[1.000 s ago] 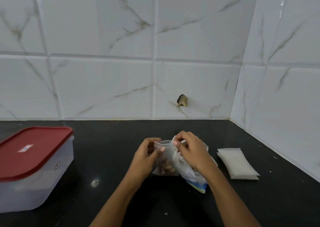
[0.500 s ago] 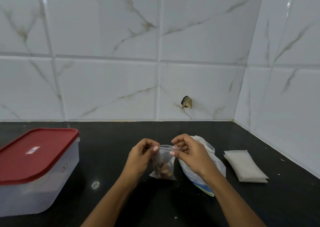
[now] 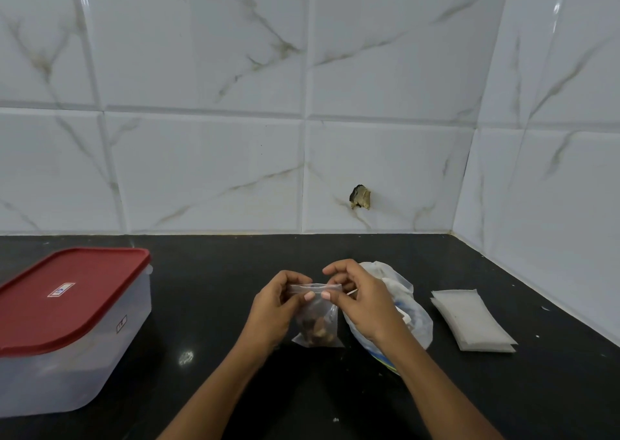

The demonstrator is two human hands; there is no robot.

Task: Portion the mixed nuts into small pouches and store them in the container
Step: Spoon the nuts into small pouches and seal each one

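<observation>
A home kitchen corner. A black polished stone surface (image 3: 208, 305) meets two walls of glossy white tiles (image 3: 208, 171) veined like marble, one tile chipped (image 3: 360, 197). On the surface stand a plastic food container (image 3: 67, 345) with a red lid (image 3: 63, 295) and what looks like a stack of empty pouches (image 3: 469, 318).

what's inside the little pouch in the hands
A small heap of brown mixed nuts fills the bottom of the clear pouch. Both thumbs pinch its top strip, so whether it is sealed cannot be seen.
</observation>
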